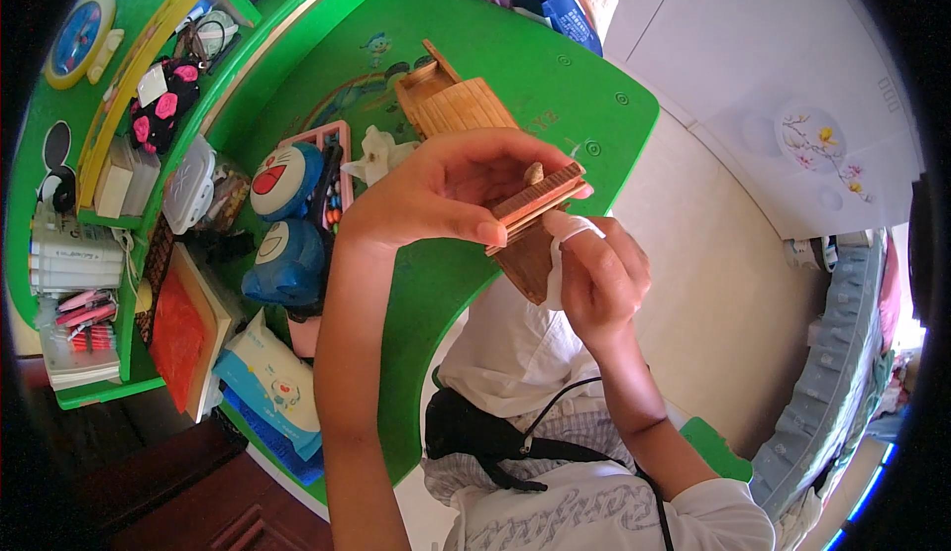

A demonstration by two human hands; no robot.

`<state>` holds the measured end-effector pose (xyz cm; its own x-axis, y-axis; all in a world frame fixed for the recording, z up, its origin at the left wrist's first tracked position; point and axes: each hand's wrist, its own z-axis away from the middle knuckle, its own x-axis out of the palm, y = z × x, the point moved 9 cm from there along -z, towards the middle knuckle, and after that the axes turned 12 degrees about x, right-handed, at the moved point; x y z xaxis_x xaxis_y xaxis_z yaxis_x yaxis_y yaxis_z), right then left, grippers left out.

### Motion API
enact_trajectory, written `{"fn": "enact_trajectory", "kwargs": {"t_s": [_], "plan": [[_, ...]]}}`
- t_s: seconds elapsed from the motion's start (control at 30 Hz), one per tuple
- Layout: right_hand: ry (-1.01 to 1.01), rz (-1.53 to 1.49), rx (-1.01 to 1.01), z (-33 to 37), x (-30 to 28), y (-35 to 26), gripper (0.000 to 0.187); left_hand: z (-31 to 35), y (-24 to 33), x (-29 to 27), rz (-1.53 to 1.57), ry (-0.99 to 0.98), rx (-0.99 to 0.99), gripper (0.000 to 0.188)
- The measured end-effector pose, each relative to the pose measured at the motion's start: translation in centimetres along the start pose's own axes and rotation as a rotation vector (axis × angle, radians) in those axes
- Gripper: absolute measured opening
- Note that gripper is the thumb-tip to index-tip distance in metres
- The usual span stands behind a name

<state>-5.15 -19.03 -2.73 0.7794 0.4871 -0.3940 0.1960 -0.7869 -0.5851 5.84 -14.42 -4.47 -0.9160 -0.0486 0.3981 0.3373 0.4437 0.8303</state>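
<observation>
Above the near edge of the green desk (525, 66): wooden piece (540, 204), raised and tilted, its layered edge facing up, a darker brown panel hanging below.
Left hand (426, 190): fingers curled part-way around the piece — thumb on the near end, fingertips at the far end.
Right hand (609, 274): fingers bent and nearly closed on a white wipe (556, 289), held against the underside; exact contact of each fingertip cannot be told.
Desk, beyond the left hand: slatted wooden box (461, 110), with a crumpled white tissue (376, 158) just beside it.
Desk, left side: two blue-and-white round figures (282, 269) — near a wipes pack (272, 368).
</observation>
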Motion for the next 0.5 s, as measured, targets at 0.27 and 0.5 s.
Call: {"fn": "enact_trajectory", "kwargs": {"t_s": [0.27, 0.5], "plan": [[0.057, 0.013, 0.084, 0.1, -1.2, 1.9, 0.033, 0.3, 0.2, 0.4, 0.085, -0.156, 0.049, 0.067], [0.085, -0.029, 0.085, 0.4, -2.2, 2.6, 0.031, 0.1, 0.1, 0.2, 0.08, -0.112, 0.048, 0.069]]}}
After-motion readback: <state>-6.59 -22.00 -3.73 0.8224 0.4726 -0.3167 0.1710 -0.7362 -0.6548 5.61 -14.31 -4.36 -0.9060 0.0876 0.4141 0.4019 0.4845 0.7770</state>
